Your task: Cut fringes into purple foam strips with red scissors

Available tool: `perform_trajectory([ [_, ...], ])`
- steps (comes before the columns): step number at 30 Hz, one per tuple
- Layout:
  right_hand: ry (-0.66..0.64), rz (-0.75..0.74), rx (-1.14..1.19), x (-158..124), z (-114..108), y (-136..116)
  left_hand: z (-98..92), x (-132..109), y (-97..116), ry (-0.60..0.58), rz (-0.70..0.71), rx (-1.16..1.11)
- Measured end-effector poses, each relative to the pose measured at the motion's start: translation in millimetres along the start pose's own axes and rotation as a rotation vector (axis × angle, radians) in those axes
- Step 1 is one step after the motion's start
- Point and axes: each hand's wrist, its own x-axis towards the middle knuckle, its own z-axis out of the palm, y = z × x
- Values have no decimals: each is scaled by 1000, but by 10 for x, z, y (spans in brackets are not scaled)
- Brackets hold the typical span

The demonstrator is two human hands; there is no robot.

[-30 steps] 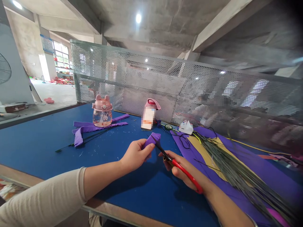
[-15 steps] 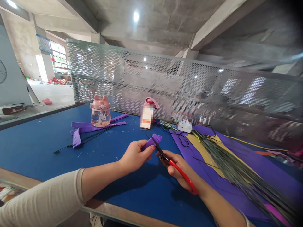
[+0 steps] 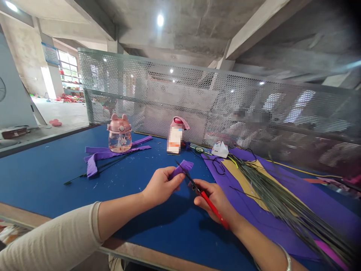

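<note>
My left hand [image 3: 161,185] is closed around a folded strip of purple foam [image 3: 183,167], holding it just above the blue table [image 3: 42,177]. My right hand [image 3: 214,197] grips red-handled scissors [image 3: 203,195]. Their dark blades lie across the purple strip's free end, nearly closed. Both hands hover over the middle of the table, close together.
A pink bear-eared water bottle [image 3: 120,133] stands on purple foam strips [image 3: 97,154] at the left, with green stems beside it. A second bottle [image 3: 175,135] stands by the perforated metal screen [image 3: 197,101]. Purple and yellow sheets [image 3: 254,188] with a bundle of green stems [image 3: 284,205] lie right.
The scissors have closed down on the purple strip's end and my right hand has shifted slightly left. The left hand keeps the strip where it was.
</note>
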Motion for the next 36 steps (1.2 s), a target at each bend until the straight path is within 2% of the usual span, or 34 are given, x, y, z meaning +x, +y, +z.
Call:
perform_trajectory([
  [5,27,-15,-129,-2,-16,-55,0,8,-16,-7,-1,-6],
  [15,21,35,-147,0,-17,-68,-3,5,19,-14,-32,-5],
  [19,32,75,-104,12,-57,-22,-18,16,39,-75,-94,-50],
  [23,-36,90,13,9,-107,44,-19,35,27,-55,-171,-33],
  [30,-110,22,122,-21,-173,-13,-19,53,17,65,-137,-46],
  [36,-116,6,134,-26,-105,-61,-8,30,10,30,-100,5],
])
